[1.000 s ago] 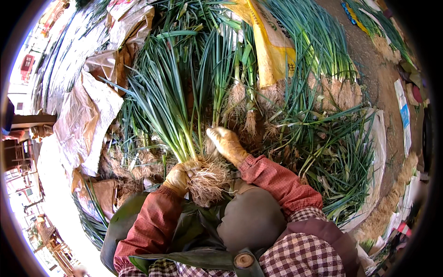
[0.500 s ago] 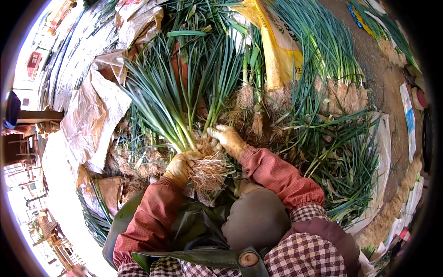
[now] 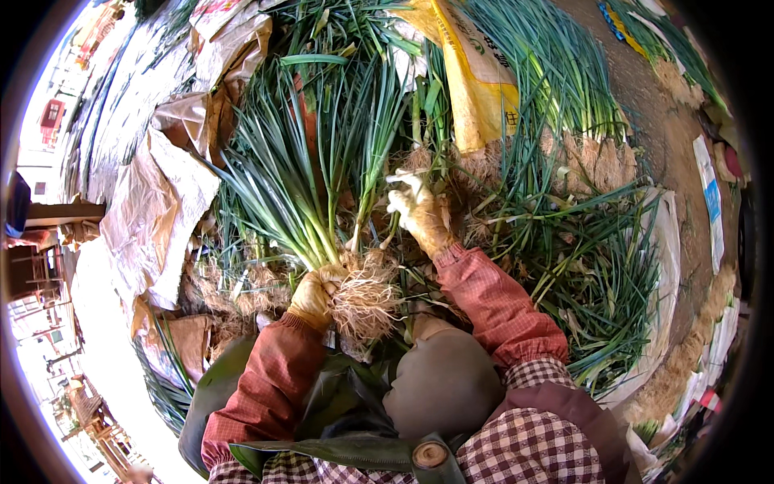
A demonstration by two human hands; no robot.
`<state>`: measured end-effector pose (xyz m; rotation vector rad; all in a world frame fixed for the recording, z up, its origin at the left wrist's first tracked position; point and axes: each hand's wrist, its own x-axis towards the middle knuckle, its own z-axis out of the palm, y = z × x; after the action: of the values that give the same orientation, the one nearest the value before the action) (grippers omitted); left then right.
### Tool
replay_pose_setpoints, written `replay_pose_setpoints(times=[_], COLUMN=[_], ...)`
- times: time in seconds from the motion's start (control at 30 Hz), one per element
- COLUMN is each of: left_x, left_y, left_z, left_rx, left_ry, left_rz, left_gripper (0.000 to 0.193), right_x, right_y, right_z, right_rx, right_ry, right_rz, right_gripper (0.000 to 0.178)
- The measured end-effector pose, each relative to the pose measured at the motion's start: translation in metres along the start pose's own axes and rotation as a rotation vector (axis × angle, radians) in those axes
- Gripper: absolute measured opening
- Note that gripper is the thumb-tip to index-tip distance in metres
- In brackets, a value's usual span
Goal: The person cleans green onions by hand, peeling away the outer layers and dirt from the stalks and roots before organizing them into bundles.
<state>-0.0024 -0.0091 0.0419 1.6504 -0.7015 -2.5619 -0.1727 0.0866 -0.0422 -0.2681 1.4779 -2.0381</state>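
My left hand (image 3: 313, 297), in a yellowish-white glove, is closed round the lower stalks of a bunch of green onions (image 3: 302, 218). Their long leaves fan up and away from me, and pale tangled roots (image 3: 365, 302) hang out beside the glove. My right hand (image 3: 421, 211), gloved alike, is a little to the right of the bunch with its fingers apart and nothing in them. Close to its fingertips stand a few more stalks (image 3: 364, 206), apart from the hand.
Loose green onions (image 3: 597, 282) lie heaped at the right. Neat root-on bundles (image 3: 556, 73) rest at the far right beside a yellow sack (image 3: 476, 97). Crumpled plastic sheeting (image 3: 153, 210) covers the left side. My grey-covered knee (image 3: 443, 383) is in front of me.
My right hand has let go of the stalks by the bunch and moved up and to the right, its fingers opening. My left hand keeps its hold in nearly the same place.
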Motion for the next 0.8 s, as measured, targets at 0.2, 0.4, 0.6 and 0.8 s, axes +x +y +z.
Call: replay_pose_setpoints(times=[0.2, 0.4, 0.6, 0.8], left_x=[0.007, 0.008, 0.017, 0.025], left_y=[-0.002, 0.003, -0.002, -0.012], left_z=[-0.012, -0.005, 0.002, -0.034], left_rx=[-0.004, 0.049, -0.066, 0.043], left_ry=[-0.043, 0.015, -0.054, -0.151], left_rz=[0.008, 0.045, -0.003, -0.132], left_gripper=[0.013, 0.015, 0.02, 0.039], right_x=[-0.025, -0.075, -0.049, -0.034], right_y=[0.049, -0.019, -0.053, 0.021], right_z=[0.016, 0.018, -0.082, -0.001], right_rx=[0.135, -0.567, -1.378, 0.312], right_ry=[-0.422, -0.375, 0.034, -0.433], right_rz=[0.266, -0.28, 0.202, 0.607], right_gripper=[0.044, 0.022, 0.049, 0.033])
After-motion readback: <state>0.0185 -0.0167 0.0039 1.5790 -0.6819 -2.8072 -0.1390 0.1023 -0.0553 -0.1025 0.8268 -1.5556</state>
